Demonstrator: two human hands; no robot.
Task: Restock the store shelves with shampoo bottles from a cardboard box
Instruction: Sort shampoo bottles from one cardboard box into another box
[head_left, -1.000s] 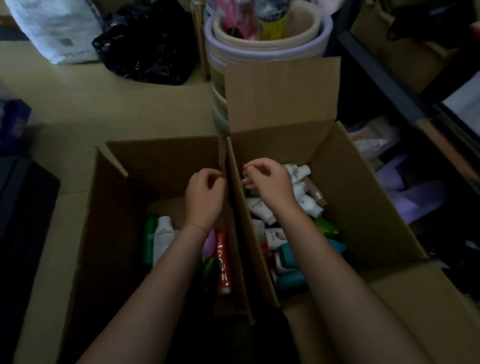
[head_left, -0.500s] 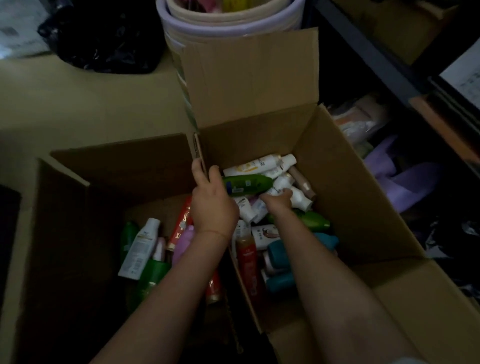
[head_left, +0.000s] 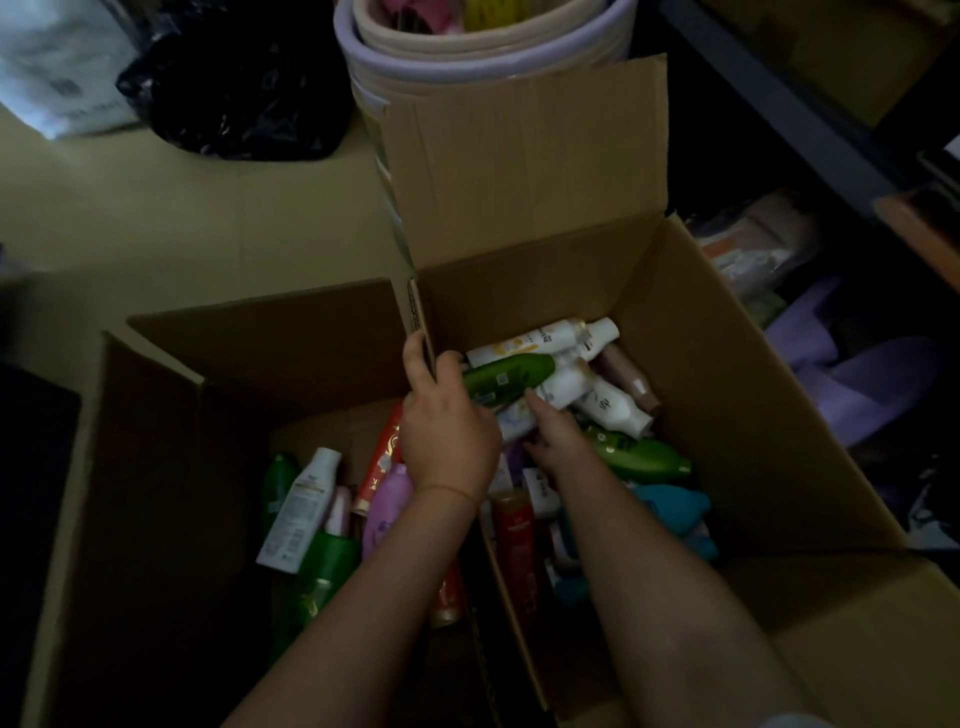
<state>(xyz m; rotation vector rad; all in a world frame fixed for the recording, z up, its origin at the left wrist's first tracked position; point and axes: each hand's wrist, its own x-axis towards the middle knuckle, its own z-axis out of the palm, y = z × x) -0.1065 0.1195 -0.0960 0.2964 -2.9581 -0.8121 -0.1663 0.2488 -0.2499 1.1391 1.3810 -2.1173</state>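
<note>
Two open cardboard boxes stand side by side on a pale floor, both seen from above in dim light. The right-hand box has its far flap standing upright, and the left-hand box sits against it, so that their touching walls form a cardboard divider between the two heaps of shampoo bottles. The left hand reaches over this divider, thumb on the left side and fingers curled over the top edge onto the right side, gripping the cardboard; its fingertips lie against a green bottle that rests on top of the pile in the right-hand box. The right hand is lower in that same box, fingers pointing down among the bottles just beneath the green one, touching white bottles there (whether it actually grips any of them I cannot tell, since the fingertips are hidden). Around it lie a white bottle with gold print, another white bottle, a second green bottle, a teal one and a dark red one. The left-hand box holds a white bottle with a label, a green bottle, a lilac bottle and a red tube. Behind the boxes stand nested round tubs and a black plastic bag; dark shelving runs along the right.
</note>
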